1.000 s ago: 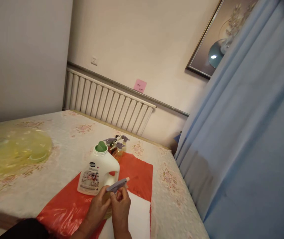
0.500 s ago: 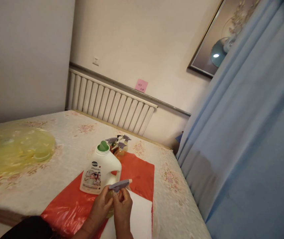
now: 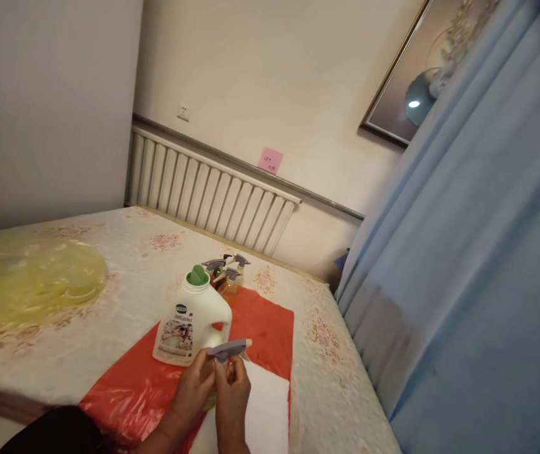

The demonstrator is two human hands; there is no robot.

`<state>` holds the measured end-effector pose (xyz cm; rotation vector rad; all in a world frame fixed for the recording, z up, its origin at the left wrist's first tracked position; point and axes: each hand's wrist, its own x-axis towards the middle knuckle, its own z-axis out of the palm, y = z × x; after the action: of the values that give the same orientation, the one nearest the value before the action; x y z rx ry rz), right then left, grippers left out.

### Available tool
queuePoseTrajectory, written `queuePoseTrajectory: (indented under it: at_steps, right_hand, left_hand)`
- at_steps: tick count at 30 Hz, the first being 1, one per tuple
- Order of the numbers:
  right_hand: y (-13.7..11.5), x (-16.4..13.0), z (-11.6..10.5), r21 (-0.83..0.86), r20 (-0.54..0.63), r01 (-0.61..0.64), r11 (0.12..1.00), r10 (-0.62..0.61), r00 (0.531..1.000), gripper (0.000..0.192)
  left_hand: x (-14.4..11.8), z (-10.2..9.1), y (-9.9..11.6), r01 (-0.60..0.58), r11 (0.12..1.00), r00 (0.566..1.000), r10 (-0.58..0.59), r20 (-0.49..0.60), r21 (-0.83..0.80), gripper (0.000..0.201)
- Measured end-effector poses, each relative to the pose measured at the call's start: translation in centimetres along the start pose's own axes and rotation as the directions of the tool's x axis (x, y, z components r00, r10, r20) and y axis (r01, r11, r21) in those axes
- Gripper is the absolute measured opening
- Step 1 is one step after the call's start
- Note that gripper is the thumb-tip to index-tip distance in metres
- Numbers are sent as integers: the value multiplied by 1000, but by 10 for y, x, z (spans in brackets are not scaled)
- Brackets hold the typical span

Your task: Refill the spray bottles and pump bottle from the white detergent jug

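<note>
Both hands stay closed on the sprayer (image 3: 228,349): left hand (image 3: 194,388) apparently around its bottle, right hand (image 3: 232,394) at the trigger. Little has changed; the jug (image 3: 191,321) still stands just behind, near the table's (image 3: 123,265) front edge.

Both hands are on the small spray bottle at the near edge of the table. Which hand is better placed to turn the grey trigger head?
Probably the right hand: its fingers pinch just under the grey trigger head. The left hand wraps lower, around the spray bottle, mostly hiding it, so it suits steadying.

Home bedroom: bed (image 3: 109,296), radiator (image 3: 208,192), curtain (image 3: 463,252).
</note>
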<state>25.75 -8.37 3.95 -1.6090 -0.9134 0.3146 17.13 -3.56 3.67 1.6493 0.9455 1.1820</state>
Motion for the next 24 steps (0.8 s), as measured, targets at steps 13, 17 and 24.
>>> queuePoseTrajectory:
  at_steps: [13, 17, 24]
  right_hand:
    - [34, 6, -15, 153, 154, 70, 986, -94, 984, 37]
    - [32, 8, -19, 180, 229, 51, 982, -92, 969, 37]
    - [24, 5, -20, 234, 271, 132, 963, -195, 943, 42]
  left_hand:
    - [3, -2, -6, -32, 998, 999, 34, 42, -58, 31]
    - [5, -3, -9, -24, 996, 996, 31, 85, -88, 32]
    - [9, -4, -8, -1, 989, 988, 23, 150, -150, 36]
